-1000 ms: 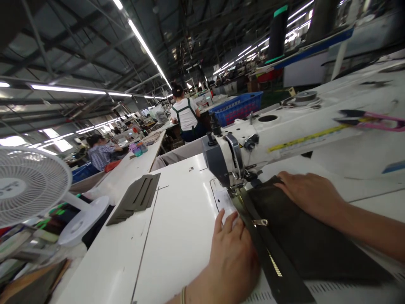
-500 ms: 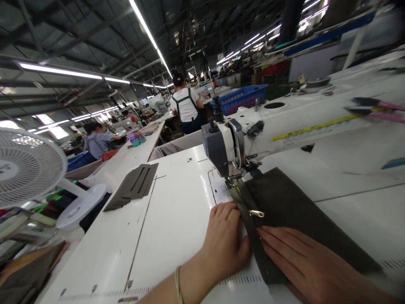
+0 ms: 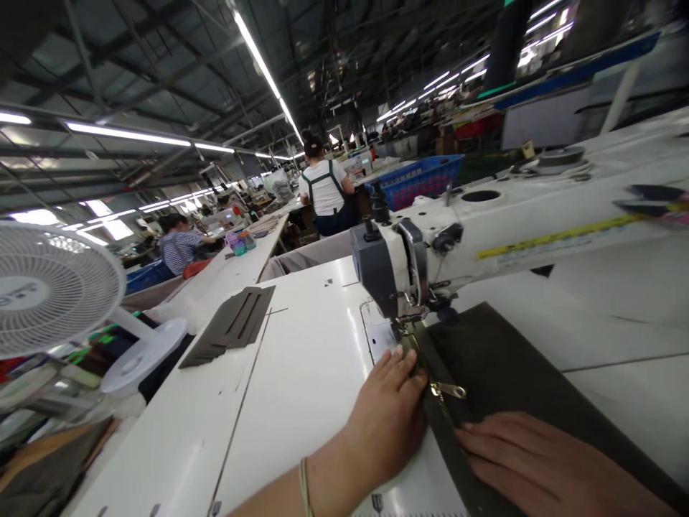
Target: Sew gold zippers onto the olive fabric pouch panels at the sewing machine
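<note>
Dark olive fabric panel (image 3: 517, 373) flat on white table (image 3: 301, 373), zipper (image 3: 438, 391) edge fed under sewing machine (image 3: 398, 276) foot. Left hand (image 3: 390, 416) pressing zipper tape, fingers (image 3: 401, 359) extended, close to needle: puncture risk if crept farther. Right hand (image 3: 530, 463) flat, open on panel; uneven pressure likely to skew seam.

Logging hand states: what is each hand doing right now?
Left hand: open, flat, pressing the zipper tape by the presser foot.
Right hand: open, flat on the dark fabric.
</note>
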A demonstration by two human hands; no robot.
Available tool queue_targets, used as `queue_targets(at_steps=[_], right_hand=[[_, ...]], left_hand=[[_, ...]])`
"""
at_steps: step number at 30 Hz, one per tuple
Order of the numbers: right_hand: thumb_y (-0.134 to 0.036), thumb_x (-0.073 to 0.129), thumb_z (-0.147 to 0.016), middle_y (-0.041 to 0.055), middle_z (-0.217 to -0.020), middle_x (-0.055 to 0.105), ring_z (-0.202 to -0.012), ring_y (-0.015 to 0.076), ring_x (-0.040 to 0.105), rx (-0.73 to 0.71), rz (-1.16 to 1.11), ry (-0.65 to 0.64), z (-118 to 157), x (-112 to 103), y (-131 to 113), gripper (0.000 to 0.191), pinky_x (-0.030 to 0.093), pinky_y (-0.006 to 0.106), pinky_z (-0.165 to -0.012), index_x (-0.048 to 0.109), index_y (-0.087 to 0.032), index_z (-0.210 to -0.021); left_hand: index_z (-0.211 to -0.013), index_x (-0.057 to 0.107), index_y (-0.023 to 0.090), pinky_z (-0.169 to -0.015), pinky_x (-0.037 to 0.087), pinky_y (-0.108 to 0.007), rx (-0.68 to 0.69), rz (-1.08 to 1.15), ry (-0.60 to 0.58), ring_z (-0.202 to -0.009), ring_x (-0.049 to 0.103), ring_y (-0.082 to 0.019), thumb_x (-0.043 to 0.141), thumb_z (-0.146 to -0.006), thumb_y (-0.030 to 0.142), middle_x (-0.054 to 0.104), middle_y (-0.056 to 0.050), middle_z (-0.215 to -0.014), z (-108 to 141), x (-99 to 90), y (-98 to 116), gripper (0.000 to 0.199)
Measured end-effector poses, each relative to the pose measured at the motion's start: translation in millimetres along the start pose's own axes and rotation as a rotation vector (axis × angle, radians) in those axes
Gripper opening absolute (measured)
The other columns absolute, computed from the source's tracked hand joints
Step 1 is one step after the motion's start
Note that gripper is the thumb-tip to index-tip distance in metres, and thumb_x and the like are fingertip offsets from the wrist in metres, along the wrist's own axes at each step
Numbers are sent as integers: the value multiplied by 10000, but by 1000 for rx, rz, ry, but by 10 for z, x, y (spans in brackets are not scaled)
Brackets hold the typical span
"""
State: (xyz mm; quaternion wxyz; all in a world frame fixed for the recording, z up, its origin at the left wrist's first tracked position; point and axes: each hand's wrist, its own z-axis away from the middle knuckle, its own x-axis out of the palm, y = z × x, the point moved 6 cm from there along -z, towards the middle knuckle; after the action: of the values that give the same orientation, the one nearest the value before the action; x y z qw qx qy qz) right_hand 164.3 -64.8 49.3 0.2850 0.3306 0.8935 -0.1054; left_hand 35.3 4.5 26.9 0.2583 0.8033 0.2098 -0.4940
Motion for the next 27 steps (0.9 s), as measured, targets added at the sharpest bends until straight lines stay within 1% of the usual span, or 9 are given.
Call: queue_targets(at_steps=[2,3,4,7,10,14,19,24,27], right_hand=[[-230,324,-959,27,-981,702,-893,150,643,52,-3,-80,-72,92,207,350,511,274,-833,672,-190,-971],[-237,358,-949,49,-1083,676,-973,161,630,67,28,-138,-107,169,311,323,514,284,-861,649,-165,-1069],[-227,364,-943,76,-1156,645,-1030,174,614,76,73,-171,-137,247,406,336,519,299,-876,626,-131,-1129],[-186,318,-935,139,-1191,617,-1076,208,598,46,167,-222,-169,500,571,387,537,347,-877,617,-45,-1136],[-171,303,-928,173,-1189,609,-1079,229,596,27,192,-259,-130,667,595,407,539,381,-881,616,-4,-1128],[-152,309,-924,174,-1181,613,-1058,234,606,28,191,-252,-118,653,570,398,547,390,-865,623,1,-1115],[-172,308,-930,180,-1190,606,-1063,242,602,30,190,-253,-123,616,557,406,539,398,-870,615,11,-1124],[-202,334,-924,193,-1226,581,-1118,260,564,79,175,-264,-88,642,520,411,505,414,-914,605,10,-1147],[-200,346,-913,210,-1210,586,-1105,275,571,76,195,-271,-93,654,489,415,505,419,-912,608,28,-1140]], left_hand=[[-1168,543,88,-1081,368,-501,-16,29,15,-1261,454,-298,489,-794,108,529,-176,-1303,15,-17,-2,378],[-1173,539,86,-1080,367,-508,-27,41,18,-1263,451,-298,486,-784,104,526,-177,-1304,20,-28,-5,394],[-1179,534,81,-1078,367,-514,-37,51,21,-1265,449,-299,483,-771,99,522,-183,-1306,21,-41,-9,412],[-1178,534,66,-1083,354,-524,-49,71,15,-1269,443,-301,476,-747,96,515,-197,-1305,6,-72,-23,436],[-1142,560,52,-1105,315,-524,-22,77,-15,-1267,444,-306,463,-772,109,533,-205,-1280,-27,-67,-14,386],[-1119,576,38,-1126,285,-504,-27,66,-49,-1266,445,-301,446,-800,117,534,-213,-1276,-67,-49,0,353],[-1118,578,48,-1118,300,-513,-39,34,-65,-1257,454,-303,438,-807,134,529,-198,-1288,-79,-61,23,351],[-1133,562,53,-1101,342,-505,-16,14,-19,-1248,465,-293,419,-795,119,546,-184,-1272,-72,-90,40,373],[-1121,564,57,-1101,346,-498,-9,13,-14,-1237,476,-286,411,-783,105,558,-178,-1257,-78,-99,36,374]])
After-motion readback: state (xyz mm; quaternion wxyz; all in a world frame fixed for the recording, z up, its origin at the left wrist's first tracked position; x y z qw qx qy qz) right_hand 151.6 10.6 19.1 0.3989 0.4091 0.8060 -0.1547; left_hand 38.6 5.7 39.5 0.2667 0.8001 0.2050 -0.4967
